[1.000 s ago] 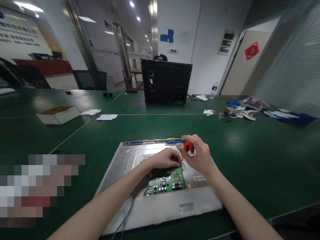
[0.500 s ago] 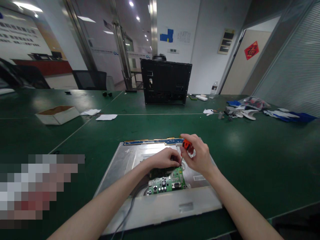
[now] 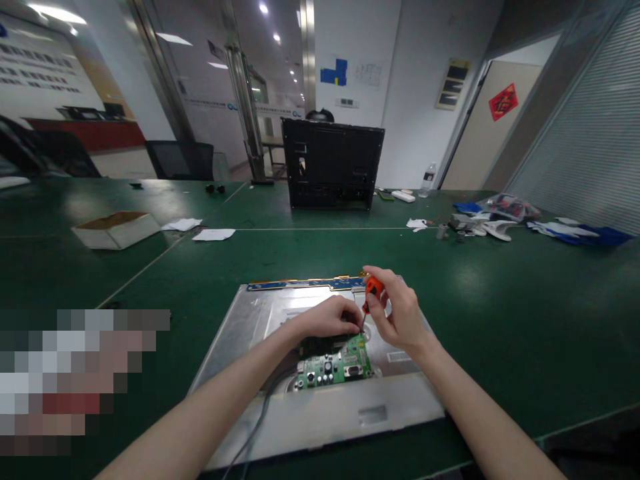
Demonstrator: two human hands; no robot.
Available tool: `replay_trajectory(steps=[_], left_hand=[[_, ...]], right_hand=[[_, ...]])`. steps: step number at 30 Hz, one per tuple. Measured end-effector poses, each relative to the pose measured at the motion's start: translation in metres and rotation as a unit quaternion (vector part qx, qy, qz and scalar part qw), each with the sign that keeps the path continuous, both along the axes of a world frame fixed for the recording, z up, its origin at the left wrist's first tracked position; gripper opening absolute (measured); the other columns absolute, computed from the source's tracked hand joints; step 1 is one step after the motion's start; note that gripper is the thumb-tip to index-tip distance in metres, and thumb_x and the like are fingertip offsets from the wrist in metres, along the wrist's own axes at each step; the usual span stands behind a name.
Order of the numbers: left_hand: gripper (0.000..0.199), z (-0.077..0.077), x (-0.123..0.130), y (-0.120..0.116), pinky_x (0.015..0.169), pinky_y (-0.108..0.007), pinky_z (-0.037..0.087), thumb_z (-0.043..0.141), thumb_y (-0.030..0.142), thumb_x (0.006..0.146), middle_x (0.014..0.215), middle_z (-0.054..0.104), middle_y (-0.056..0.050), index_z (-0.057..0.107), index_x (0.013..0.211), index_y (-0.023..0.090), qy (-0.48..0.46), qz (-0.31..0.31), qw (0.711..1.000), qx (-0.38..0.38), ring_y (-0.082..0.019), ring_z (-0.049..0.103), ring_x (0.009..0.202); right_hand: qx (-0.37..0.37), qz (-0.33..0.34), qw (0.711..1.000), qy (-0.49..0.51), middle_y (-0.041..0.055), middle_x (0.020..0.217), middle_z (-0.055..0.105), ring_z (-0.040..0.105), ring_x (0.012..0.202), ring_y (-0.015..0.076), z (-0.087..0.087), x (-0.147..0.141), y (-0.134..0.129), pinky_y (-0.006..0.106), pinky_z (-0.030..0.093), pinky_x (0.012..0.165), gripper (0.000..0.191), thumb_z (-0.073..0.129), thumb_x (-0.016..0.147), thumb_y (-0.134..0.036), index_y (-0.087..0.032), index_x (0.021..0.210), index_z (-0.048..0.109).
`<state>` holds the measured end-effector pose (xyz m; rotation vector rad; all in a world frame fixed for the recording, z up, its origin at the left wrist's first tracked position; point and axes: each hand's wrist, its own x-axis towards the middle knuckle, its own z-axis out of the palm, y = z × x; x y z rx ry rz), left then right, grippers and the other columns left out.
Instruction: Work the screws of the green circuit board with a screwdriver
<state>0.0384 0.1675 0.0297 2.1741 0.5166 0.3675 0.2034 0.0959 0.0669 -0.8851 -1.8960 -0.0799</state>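
My right hand (image 3: 400,310) is closed round the orange and black handle of a screwdriver (image 3: 373,291). The shaft points down to the upper right corner of a green circuit board (image 3: 335,365). Beside the tip is my left hand (image 3: 336,316), its fingers pinched together at the board's edge; whether anything is between them is hidden. The board lies on a silver metal panel (image 3: 340,410), flat on the table. A blue circuit strip (image 3: 300,285) runs along the panel's far edge, and a grey cable (image 3: 257,427) trails toward me at the left.
A black monitor frame (image 3: 333,163) stands upright on the green table (image 3: 500,320). An open box (image 3: 117,230) and papers (image 3: 214,235) lie back left. Back right are a bottle (image 3: 427,179) and plastic bags (image 3: 510,205). A blurred patch covers the lower left.
The fingers of my right hand have shifted on the screwdriver, and more of its orange handle shows. My left hand has stayed in place.
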Motion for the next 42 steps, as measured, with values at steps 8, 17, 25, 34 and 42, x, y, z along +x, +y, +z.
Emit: replay_trajectory(steps=[8, 17, 25, 34, 42], left_hand=[[0.007, -0.0028, 0.0009, 0.0021, 0.066, -0.022, 0.042, 0.062, 0.012, 0.074, 0.071, 0.064, 0.002, 0.068, 0.077, 0.014, 0.019, 0.011, 1.000, 0.009, -0.013, 0.056, 0.066], [0.011, -0.0046, 0.0011, 0.0027, 0.070, -0.024, 0.044, 0.060, 0.011, 0.075, 0.077, 0.068, -0.001, 0.069, 0.081, 0.014, 0.021, 0.013, 0.999, 0.021, -0.015, 0.060, 0.072], [0.007, -0.0029, 0.0009, 0.0021, 0.067, -0.022, 0.043, 0.061, 0.012, 0.075, 0.073, 0.065, 0.001, 0.068, 0.078, 0.014, 0.008, 0.005, 1.000, 0.003, -0.014, 0.057, 0.069], [0.010, -0.0051, 0.0008, 0.0039, 0.070, -0.023, 0.043, 0.060, 0.010, 0.074, 0.075, 0.066, -0.001, 0.068, 0.078, 0.013, 0.015, 0.004, 1.000, 0.018, -0.015, 0.059, 0.071], [0.006, -0.0014, 0.0009, 0.0016, 0.063, -0.021, 0.041, 0.061, 0.012, 0.074, 0.069, 0.062, 0.002, 0.067, 0.076, 0.013, 0.013, 0.008, 1.000, 0.011, -0.013, 0.055, 0.066]], right_hand=[[0.025, -0.031, 0.999, -0.004, -0.0013, 0.077, 0.052, 0.046, 0.054, 0.0093, -0.0033, -0.0016, 0.0028, 0.023, 0.041, 0.051, 0.033, 0.049, 0.087, -0.020, -0.021, 0.120, 0.044], [0.047, -0.039, 0.998, -0.008, -0.0009, 0.076, 0.053, 0.046, 0.054, 0.0097, -0.0031, -0.0013, 0.0049, 0.022, 0.039, 0.050, 0.031, 0.058, 0.086, -0.030, -0.022, 0.115, 0.048], [0.016, -0.035, 0.999, -0.006, 0.0013, 0.082, 0.057, 0.049, 0.055, 0.0104, -0.0024, -0.0005, 0.0008, 0.023, 0.043, 0.051, 0.037, 0.047, 0.086, -0.020, -0.021, 0.123, 0.043], [0.075, -0.053, 0.996, -0.013, -0.0042, 0.070, 0.051, 0.047, 0.053, 0.0096, -0.0072, -0.0010, 0.0079, 0.021, 0.037, 0.048, 0.030, 0.059, 0.085, -0.030, -0.022, 0.111, 0.044], [0.030, -0.036, 0.999, -0.020, 0.0021, 0.082, 0.057, 0.051, 0.058, 0.0114, -0.0003, -0.0005, 0.0014, 0.023, 0.042, 0.051, 0.033, 0.048, 0.085, -0.020, -0.021, 0.118, 0.044]])
